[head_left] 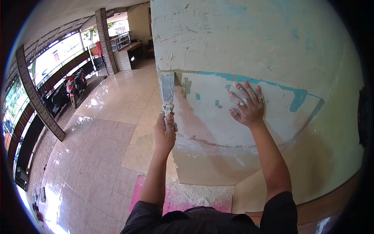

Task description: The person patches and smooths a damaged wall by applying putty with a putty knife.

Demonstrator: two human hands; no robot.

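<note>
My left hand (166, 130) is closed round the handle of a putty knife (168, 89). Its flat metal blade points up and lies at the left edge of the wall (210, 46), next to a scraped patch. Dusty white marks cover the handle and my fingers. My right hand (248, 104) rests with spread fingers on the pale scraped patch (210, 117), just below a turquoise strip of old paint (249, 79). More turquoise spots and brownish areas show within the patch. Nothing is in my right hand.
Below the wall lies a pink sheet (136, 193) strewn with white flakes (194, 195). Shiny floor tiles (97, 144) stretch to the left. Parked motorbikes (72, 87) stand by a railing, near tiled pillars (106, 41). A wooden counter (131, 46) is at the back.
</note>
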